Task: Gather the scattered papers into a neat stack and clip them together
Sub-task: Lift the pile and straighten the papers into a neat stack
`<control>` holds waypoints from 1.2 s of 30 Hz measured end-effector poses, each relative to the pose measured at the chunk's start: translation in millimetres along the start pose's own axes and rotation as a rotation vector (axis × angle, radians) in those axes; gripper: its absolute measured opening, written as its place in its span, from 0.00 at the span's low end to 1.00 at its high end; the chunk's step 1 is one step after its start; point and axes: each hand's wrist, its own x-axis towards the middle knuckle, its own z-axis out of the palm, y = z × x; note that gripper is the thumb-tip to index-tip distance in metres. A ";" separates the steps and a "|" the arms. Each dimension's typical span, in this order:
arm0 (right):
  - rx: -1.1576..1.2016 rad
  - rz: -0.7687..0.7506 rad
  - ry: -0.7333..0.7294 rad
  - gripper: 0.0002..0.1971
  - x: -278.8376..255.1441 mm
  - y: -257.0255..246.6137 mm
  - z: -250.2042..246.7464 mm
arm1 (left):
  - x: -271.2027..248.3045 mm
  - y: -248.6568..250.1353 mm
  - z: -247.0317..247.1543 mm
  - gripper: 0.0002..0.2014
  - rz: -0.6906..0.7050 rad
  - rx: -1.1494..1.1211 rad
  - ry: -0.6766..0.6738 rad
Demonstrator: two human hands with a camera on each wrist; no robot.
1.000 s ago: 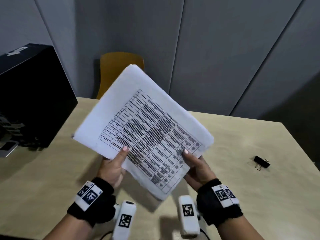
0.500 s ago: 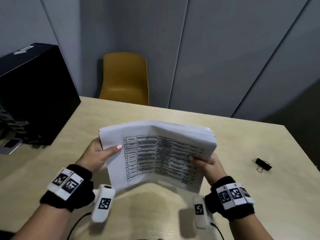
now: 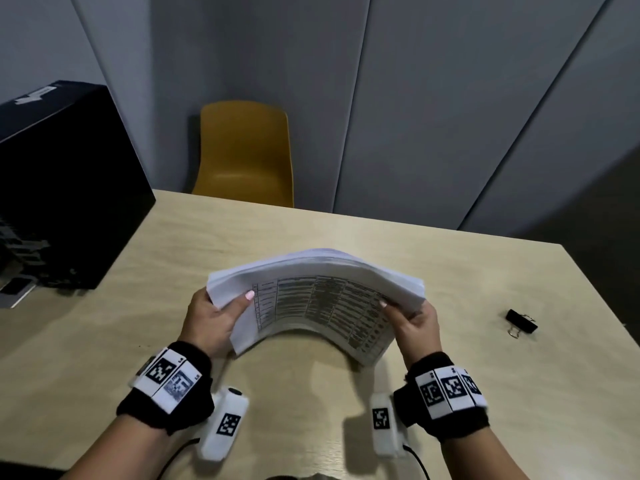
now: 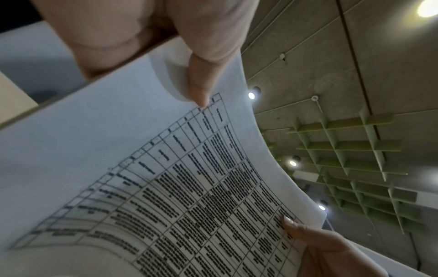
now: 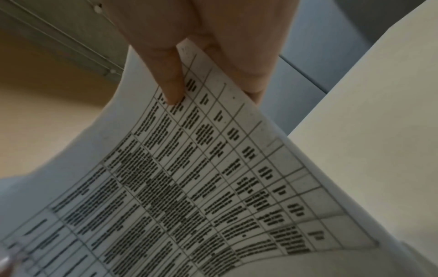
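A stack of white papers (image 3: pixel 311 292) with a printed table on the near sheet stands on its long edge above the wooden table (image 3: pixel 450 278), bowed upward in the middle. My left hand (image 3: pixel 214 317) grips its left end, thumb on the printed face. My right hand (image 3: pixel 412 323) grips the right end the same way. The left wrist view shows the printed sheet (image 4: pixel 166 187) with my left thumb (image 4: pixel 199 82) pressed on it. In the right wrist view my right thumb (image 5: pixel 170 75) presses the sheet (image 5: pixel 189 178). A black binder clip (image 3: pixel 521 322) lies on the table to the right.
A large black box (image 3: pixel 62 188) stands on the table's left side. A yellow chair (image 3: pixel 244 154) stands behind the far edge, against grey wall panels. Bare tabletop lies between the papers and the clip.
The stack has swung from a tilted, diamond-like pose facing me down to a level pose on its long edge near the table. Both hands have slid out to its ends.
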 end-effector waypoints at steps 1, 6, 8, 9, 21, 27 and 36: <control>0.018 -0.009 -0.003 0.15 -0.6 -1.9 0.4 | 0.6 2.8 -0.8 0.10 0.023 0.006 0.016; 0.075 -0.043 0.111 0.25 -5.9 -21.5 11.0 | 2.0 20.2 4.2 0.12 0.001 -0.222 0.187; 0.170 -0.008 0.201 0.19 -0.1 -30.0 19.9 | 7.3 21.4 9.4 0.17 -0.054 -0.299 0.278; 0.183 0.024 0.245 0.16 3.3 -33.4 24.2 | 9.8 22.0 11.6 0.18 -0.069 -0.294 0.321; 0.053 0.002 0.315 0.11 5.3 -26.2 30.3 | 14.1 15.6 16.3 0.04 -0.058 -0.216 0.428; 0.036 -0.001 0.325 0.12 8.6 -25.9 30.3 | 17.0 15.9 21.9 0.07 -0.072 -0.173 0.466; 0.002 0.056 0.422 0.12 18.8 -22.2 33.4 | 17.8 16.5 23.9 0.10 -0.130 -0.204 0.471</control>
